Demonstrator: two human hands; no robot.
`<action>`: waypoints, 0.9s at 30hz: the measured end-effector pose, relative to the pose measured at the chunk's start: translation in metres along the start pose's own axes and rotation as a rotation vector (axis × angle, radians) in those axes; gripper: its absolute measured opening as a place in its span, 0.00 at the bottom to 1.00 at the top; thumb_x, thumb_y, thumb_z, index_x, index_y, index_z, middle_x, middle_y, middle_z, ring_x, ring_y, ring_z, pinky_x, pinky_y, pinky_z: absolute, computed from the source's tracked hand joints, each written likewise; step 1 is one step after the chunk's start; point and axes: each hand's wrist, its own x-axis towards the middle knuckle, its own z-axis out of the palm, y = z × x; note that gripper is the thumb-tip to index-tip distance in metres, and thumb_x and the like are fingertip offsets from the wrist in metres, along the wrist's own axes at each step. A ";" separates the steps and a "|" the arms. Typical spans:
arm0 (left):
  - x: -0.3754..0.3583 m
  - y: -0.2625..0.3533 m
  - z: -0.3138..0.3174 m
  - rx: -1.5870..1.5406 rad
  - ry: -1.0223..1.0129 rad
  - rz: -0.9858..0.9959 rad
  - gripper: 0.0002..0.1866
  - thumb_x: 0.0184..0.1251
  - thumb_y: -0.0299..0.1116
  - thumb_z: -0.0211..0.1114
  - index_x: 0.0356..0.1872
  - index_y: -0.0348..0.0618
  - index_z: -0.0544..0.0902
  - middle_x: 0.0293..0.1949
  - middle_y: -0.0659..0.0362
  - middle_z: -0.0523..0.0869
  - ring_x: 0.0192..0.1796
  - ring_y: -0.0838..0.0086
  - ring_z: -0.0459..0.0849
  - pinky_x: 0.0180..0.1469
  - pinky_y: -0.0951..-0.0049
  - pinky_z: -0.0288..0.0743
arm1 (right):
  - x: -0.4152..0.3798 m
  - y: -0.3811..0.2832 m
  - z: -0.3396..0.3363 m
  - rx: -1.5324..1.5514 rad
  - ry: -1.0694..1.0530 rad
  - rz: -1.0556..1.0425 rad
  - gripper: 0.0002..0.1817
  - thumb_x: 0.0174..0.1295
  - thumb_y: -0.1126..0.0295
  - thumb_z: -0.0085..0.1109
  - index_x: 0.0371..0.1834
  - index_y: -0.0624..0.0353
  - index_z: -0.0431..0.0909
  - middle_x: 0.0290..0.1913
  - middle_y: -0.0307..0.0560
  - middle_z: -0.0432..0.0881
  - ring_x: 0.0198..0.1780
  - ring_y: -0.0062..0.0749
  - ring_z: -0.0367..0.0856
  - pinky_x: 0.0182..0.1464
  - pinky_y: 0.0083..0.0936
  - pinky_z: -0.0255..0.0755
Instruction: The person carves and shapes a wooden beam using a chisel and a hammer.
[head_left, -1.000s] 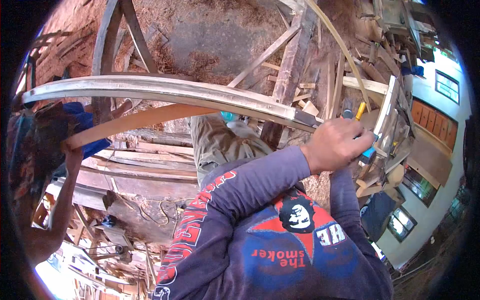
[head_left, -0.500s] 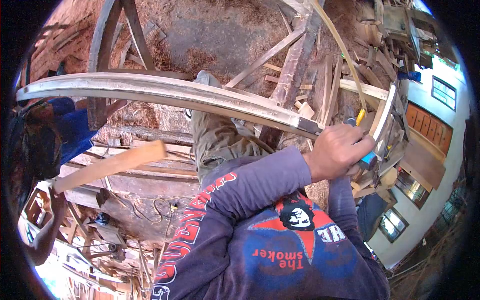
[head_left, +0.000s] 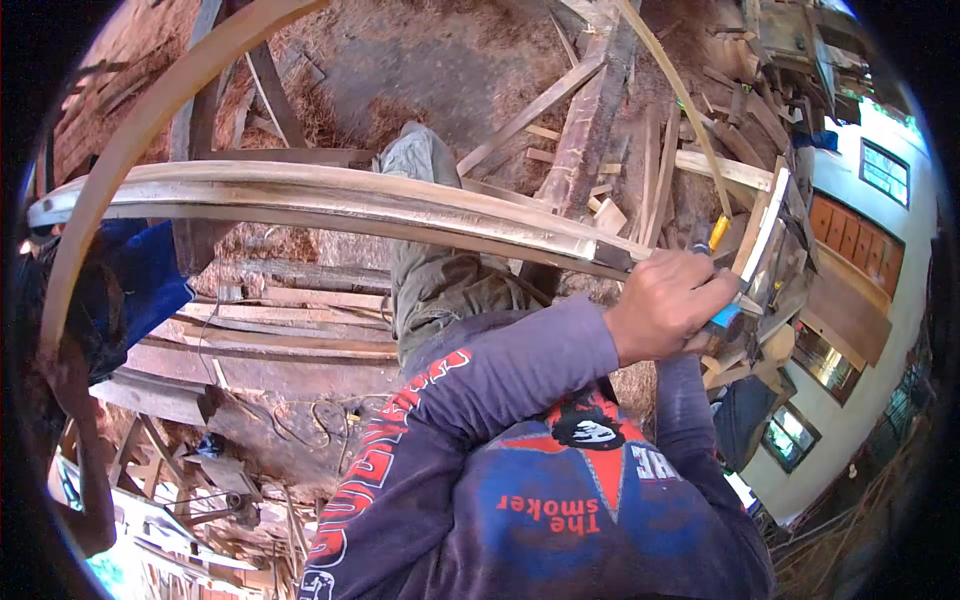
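Observation:
My left hand (head_left: pixel 672 305) reaches across to the right, closed around a dark power tool with a blue part (head_left: pixel 728 316). At its far side a yellow fitting (head_left: pixel 718 234) joins a long yellowish cord (head_left: pixel 685 95). The tool is at the right end of a long, curved wooden beam (head_left: pixel 360 205), which runs across in front of me. My right hand (head_left: pixel 697 343) is beneath the left, mostly hidden, so its fingers cannot be made out. Only its sleeve (head_left: pixel 685 395) shows well.
At the left, another person's hand (head_left: pixel 65 375) grips a curved wooden strip (head_left: pixel 125 150). A slanted wooden support (head_left: pixel 195 130) stands behind the beam. Planks (head_left: pixel 290 325) and wood scraps (head_left: pixel 740 175) lie around, with shavings on the ground. A cable (head_left: pixel 280 430) loops on the floor.
The other person's wooden strip has swung up across the beam's left end. My left hand and the power tool have shifted slightly left. My leg shows more beyond the beam.

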 end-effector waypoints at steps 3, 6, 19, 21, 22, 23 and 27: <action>-0.001 -0.004 0.006 0.004 0.020 0.035 0.30 0.31 0.30 0.73 0.46 0.41 0.81 0.27 0.55 0.75 0.30 0.59 0.81 0.31 0.60 0.75 | 0.001 -0.007 -0.006 -0.009 -0.009 0.002 0.17 0.64 0.69 0.63 0.54 0.58 0.72 0.37 0.41 0.79 0.33 0.23 0.77 0.35 0.23 0.72; 0.001 0.001 0.003 0.004 0.019 0.031 0.30 0.31 0.30 0.73 0.46 0.41 0.81 0.27 0.56 0.75 0.30 0.59 0.81 0.31 0.60 0.75 | 0.000 -0.030 -0.024 -0.045 -0.029 0.038 0.17 0.64 0.70 0.63 0.54 0.58 0.72 0.37 0.40 0.79 0.33 0.21 0.77 0.34 0.21 0.72; -0.004 0.001 0.002 0.025 -0.008 0.068 0.28 0.31 0.31 0.73 0.43 0.42 0.80 0.26 0.56 0.74 0.28 0.59 0.80 0.30 0.61 0.73 | -0.084 -0.123 -0.110 -0.449 -0.343 -0.300 0.12 0.56 0.75 0.58 0.42 0.64 0.70 0.31 0.49 0.74 0.33 0.44 0.75 0.41 0.36 0.71; -0.003 -0.001 0.001 0.016 -0.027 0.068 0.28 0.32 0.31 0.73 0.43 0.43 0.80 0.26 0.56 0.74 0.28 0.59 0.79 0.30 0.61 0.73 | -0.086 -0.128 -0.115 -0.427 -0.354 -0.189 0.09 0.57 0.76 0.56 0.40 0.64 0.69 0.31 0.51 0.74 0.33 0.46 0.75 0.41 0.35 0.71; -0.004 0.000 0.001 0.003 -0.044 0.054 0.27 0.33 0.31 0.73 0.43 0.43 0.80 0.25 0.56 0.74 0.28 0.59 0.79 0.30 0.61 0.73 | -0.092 -0.117 -0.124 -0.345 -0.236 -0.292 0.10 0.56 0.75 0.59 0.39 0.62 0.70 0.28 0.51 0.73 0.30 0.47 0.74 0.37 0.37 0.70; -0.004 0.000 0.001 -0.002 -0.049 0.054 0.27 0.33 0.31 0.73 0.43 0.43 0.80 0.25 0.56 0.74 0.28 0.59 0.79 0.30 0.61 0.73 | -0.091 -0.106 -0.129 -0.304 -0.176 -0.340 0.11 0.56 0.75 0.61 0.38 0.62 0.70 0.27 0.51 0.72 0.29 0.47 0.73 0.35 0.38 0.69; -0.009 -0.002 0.003 0.030 -0.063 0.076 0.28 0.32 0.31 0.73 0.43 0.42 0.79 0.27 0.55 0.75 0.30 0.59 0.80 0.31 0.61 0.74 | -0.094 -0.097 -0.108 -0.402 -0.312 -0.336 0.12 0.60 0.74 0.60 0.47 0.61 0.73 0.30 0.46 0.77 0.29 0.42 0.75 0.35 0.37 0.71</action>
